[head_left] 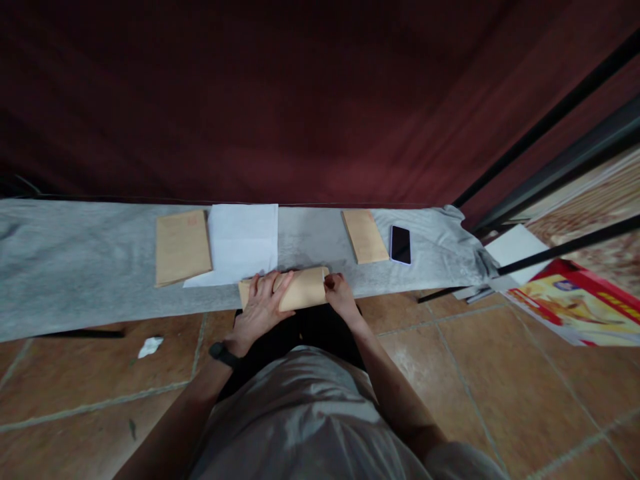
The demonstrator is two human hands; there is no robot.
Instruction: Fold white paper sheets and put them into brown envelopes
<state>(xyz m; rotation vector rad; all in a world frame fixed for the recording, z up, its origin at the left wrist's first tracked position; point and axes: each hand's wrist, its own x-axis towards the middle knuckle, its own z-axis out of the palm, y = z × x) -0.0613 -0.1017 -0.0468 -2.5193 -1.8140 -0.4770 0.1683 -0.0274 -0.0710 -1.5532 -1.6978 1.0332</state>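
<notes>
A brown paper envelope (306,288) lies lengthwise at the near edge of the bench, above my lap. My left hand (265,300) rests over its left part, fingers spread and pressing it down. At the right end, a thin strip of white paper (324,273) shows in the envelope's mouth. The fingers of my right hand (339,293) are bent and closed at that strip; the fingertips are partly hidden. Beyond my left hand lie white sheets (245,237), partly beside a stack of brown envelopes (183,247). Farther right is another brown envelope (365,237).
A phone (401,245) lies to the right on the grey cloth-covered bench (310,233). Behind hangs a dark red curtain (300,100). Black metal bars (550,130) and a red and yellow box (575,300) are at the right. A white scrap (151,346) lies on the tiled floor.
</notes>
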